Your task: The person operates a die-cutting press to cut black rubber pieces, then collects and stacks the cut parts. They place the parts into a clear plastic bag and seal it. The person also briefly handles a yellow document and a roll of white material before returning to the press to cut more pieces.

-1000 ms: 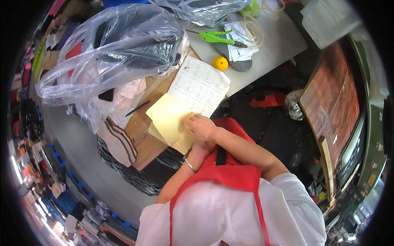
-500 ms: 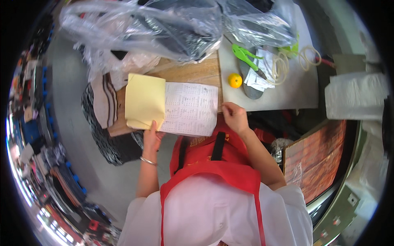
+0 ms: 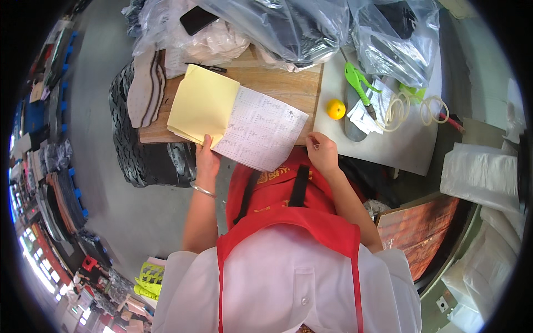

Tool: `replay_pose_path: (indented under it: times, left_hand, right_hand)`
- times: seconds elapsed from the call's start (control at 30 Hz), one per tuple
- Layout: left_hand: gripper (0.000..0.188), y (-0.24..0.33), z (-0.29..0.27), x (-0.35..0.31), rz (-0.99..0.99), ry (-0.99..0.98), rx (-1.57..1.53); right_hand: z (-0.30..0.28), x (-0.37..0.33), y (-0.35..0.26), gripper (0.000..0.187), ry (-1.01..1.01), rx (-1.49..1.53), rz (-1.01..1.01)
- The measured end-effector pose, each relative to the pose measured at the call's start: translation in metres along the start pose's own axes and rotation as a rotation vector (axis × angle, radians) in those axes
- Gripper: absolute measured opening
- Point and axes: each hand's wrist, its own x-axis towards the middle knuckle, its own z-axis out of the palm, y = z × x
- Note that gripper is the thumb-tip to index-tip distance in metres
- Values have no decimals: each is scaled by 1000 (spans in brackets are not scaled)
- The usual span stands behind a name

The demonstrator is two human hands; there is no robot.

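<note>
An open notebook (image 3: 261, 129) lies tilted across the near edge of the wooden table, with a yellow sheet (image 3: 204, 104) on its left side and a white page full of handwriting on its right. My left hand (image 3: 207, 165) grips its lower edge near the fold, thumb on top and fingers underneath. Close to the page's right side, just off the paper, is my right hand (image 3: 323, 155). Its fingers are curled together at the table edge; whether something small is pinched in them cannot be made out.
An orange fruit (image 3: 335, 109), green-handled cutters (image 3: 361, 86), papers and coiled clear tubing (image 3: 395, 114) sit at the right. Plastic bags (image 3: 277, 28) cover the back, with a black phone (image 3: 199, 20) among them. Insole-shaped pieces (image 3: 145, 91) lie at the left.
The notebook has turned clockwise, its right side dropping nearer to me. My left hand still holds it. My right hand stays beside the page, and the whole view has shifted.
</note>
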Motion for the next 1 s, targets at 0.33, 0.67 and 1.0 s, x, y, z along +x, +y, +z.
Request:
replay_pose_path:
  times: [0.33,0.67,1.0]
  left_hand:
    - [40,-2,3,-10,-149,-115,-204]
    - [44,7,25,-7,-123,-186,-172]
    - [42,3,28,34,-79,-31,-282]
  right_hand:
    - [-1,15,-11,15,38,62,-51]
    - [1,19,-11,25,122,-20,-85]
    - [5,32,-30,50,-62,-101,-269]
